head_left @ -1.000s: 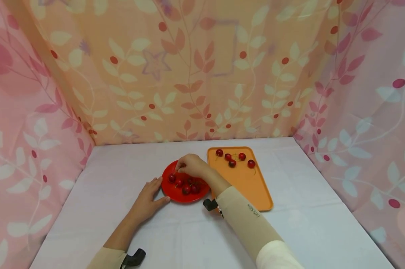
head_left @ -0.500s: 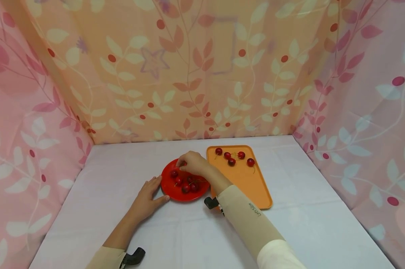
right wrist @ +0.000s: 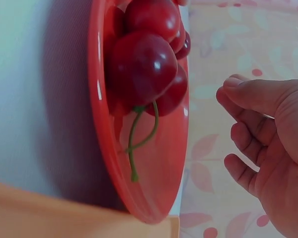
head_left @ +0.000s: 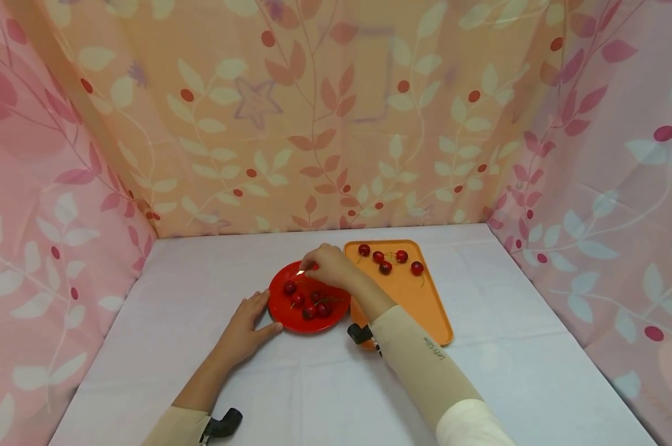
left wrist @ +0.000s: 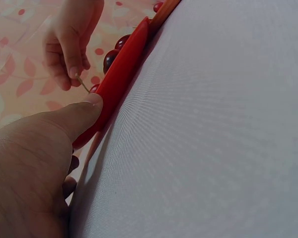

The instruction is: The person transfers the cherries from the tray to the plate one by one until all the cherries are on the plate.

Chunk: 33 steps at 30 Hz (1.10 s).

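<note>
A red plate (head_left: 280, 314) bears several cherries (head_left: 309, 311), some with green stems. My left hand (head_left: 245, 331) rests at the plate's left rim, fingers spread; in the left wrist view its thumb (left wrist: 87, 111) lies on the rim. Above the plate's far right part hovers my right hand (head_left: 331, 266). In the right wrist view its fingers (right wrist: 246, 136) are loosely bent, with nothing seen between them. A stem (left wrist: 82, 83) overlaps its fingertips in the left wrist view, but the right wrist view shows the hand apart from the cherries.
Just right of the plate lies an orange tray (head_left: 405, 303), with several cherries (head_left: 385, 267) toward its far end. A white cloth (head_left: 508, 334) covers the table. Patterned curtains (head_left: 313, 124) rise at the back and both sides.
My right hand has drawn back to the right, away from the cherry at the plate's left, which now lies a little farther in. My left hand stays at the rim.
</note>
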Each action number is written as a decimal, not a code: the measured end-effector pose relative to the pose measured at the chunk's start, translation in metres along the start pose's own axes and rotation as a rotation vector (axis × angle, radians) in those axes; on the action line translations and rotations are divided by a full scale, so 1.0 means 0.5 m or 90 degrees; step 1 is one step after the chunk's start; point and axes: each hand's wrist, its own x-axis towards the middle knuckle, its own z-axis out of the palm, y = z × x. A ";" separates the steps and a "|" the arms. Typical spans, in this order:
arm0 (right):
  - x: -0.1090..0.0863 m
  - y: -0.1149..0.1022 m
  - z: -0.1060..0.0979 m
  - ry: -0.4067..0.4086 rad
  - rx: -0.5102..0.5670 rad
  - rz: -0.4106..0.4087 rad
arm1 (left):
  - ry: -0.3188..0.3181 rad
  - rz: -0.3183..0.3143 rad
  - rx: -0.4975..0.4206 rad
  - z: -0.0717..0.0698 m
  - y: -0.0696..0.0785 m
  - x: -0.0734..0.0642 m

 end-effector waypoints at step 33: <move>-0.093 0.109 -0.111 0.101 -0.043 -0.003 | 0.002 -0.007 0.007 0.002 -0.003 0.001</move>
